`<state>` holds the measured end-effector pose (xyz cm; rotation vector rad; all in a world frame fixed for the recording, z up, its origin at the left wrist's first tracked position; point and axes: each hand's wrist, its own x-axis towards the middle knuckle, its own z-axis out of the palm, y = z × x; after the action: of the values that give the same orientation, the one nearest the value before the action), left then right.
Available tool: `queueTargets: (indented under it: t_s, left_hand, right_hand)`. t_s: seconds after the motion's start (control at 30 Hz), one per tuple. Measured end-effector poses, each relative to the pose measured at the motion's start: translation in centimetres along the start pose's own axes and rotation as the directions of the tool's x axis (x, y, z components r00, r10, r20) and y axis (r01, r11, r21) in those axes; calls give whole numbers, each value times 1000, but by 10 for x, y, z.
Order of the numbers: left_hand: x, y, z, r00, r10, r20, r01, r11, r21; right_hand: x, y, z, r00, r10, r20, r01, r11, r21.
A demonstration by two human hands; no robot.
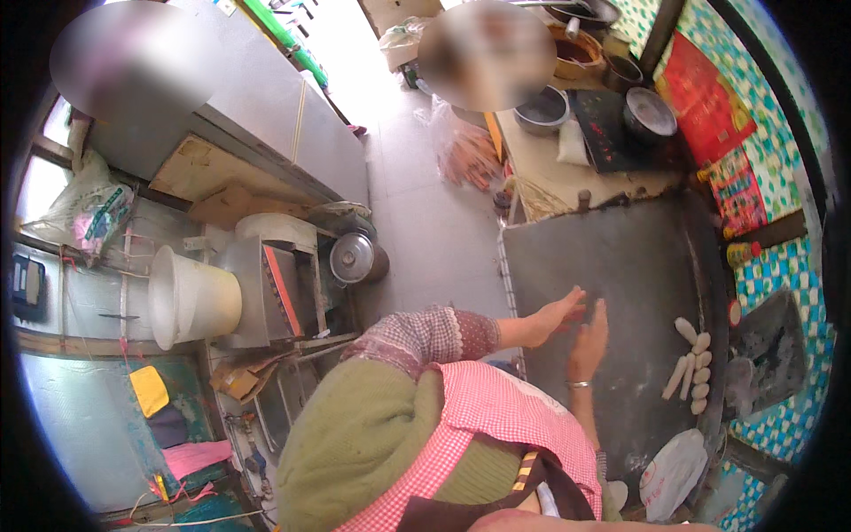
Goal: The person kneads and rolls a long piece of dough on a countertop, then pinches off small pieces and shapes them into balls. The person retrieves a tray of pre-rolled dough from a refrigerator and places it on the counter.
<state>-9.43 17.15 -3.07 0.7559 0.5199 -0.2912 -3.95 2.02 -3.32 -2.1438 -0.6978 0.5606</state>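
Over the dark grey worktop [625, 266], my left hand [553, 320] and my right hand [589, 344] are raised with their palms facing and a narrow gap between them. Both are flat, fingers stretched out, and I see nothing held in either. A checked sleeve cover [425, 336] covers my left forearm, and a metal bracelet [578, 384] circles my right wrist. To the right of my hands, several pale dough pieces [701, 375] lie near the worktop's far edge, some round and some long. Near the worktop's lower end is a white plastic bag [673, 473].
Beyond the worktop, a counter holds a metal bowl [542, 112], a lidded pot [649, 112] and a black board [602, 143]. A bag of carrots [469, 156] stands on the tiled floor [425, 226]. Leftward are a lidded pot [352, 258], a white bucket [199, 297] and a grey cabinet [266, 86].
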Motion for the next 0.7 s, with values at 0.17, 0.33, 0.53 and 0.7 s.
queueTargets:
  t_s: [0.17, 0.33, 0.53, 0.7]
  left_hand:
    - [-51, 81, -42, 943, 267, 201, -200, 933, -300]
    - [-119, 159, -128, 425, 716, 554, -806, 21, 591]
    - [-160, 211, -288, 276, 796, 538, -378, -425, 822]
    - [-170, 223, -417, 561, 822, 96, -104, -45, 994]
  right_hand:
    - [71, -115, 76, 886, -430, -173, 420, 903, -93]
    - [140, -182, 208, 768, -296, -568, 576, 707, 410]
    - [178, -258, 301, 895, -362, 261, 114, 752, 649]
    - [200, -321, 306, 737, -618, 274, 441, 746, 499]
